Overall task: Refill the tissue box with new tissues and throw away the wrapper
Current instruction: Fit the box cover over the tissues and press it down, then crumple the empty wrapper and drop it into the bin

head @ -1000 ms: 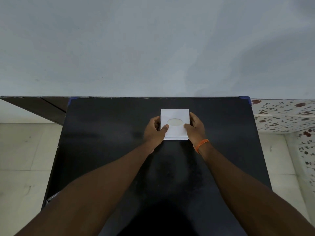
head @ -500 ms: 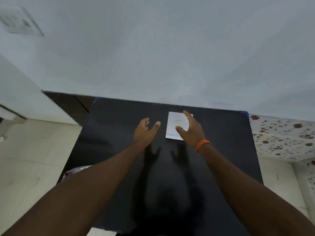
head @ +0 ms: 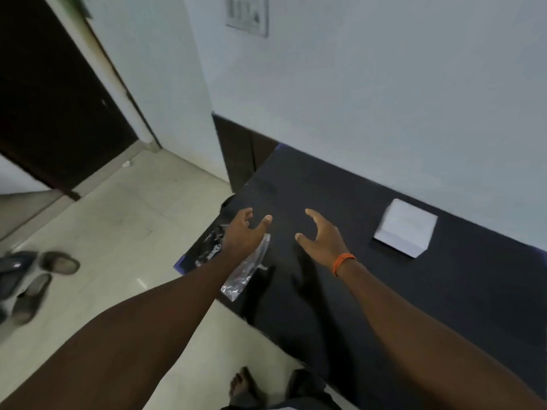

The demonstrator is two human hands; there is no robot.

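Clear wrapper [head: 247, 270] half-hidden under left hand [head: 242, 235]

Dim room; my hands cast soft shadows on the table [head: 384, 291], everything motion-blurred, walls bowing at the frame's edges.

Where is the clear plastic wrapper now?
The clear plastic wrapper lies at the black table's left edge, partly under the left hand.

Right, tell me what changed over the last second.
Both hands let go of the tissue box and swung left with the view. The left hand now hovers open over the clear wrapper at the table's left edge; the right hand is open beside it. The box stays on the black table near the wall; the wrapper is not yet gripped.
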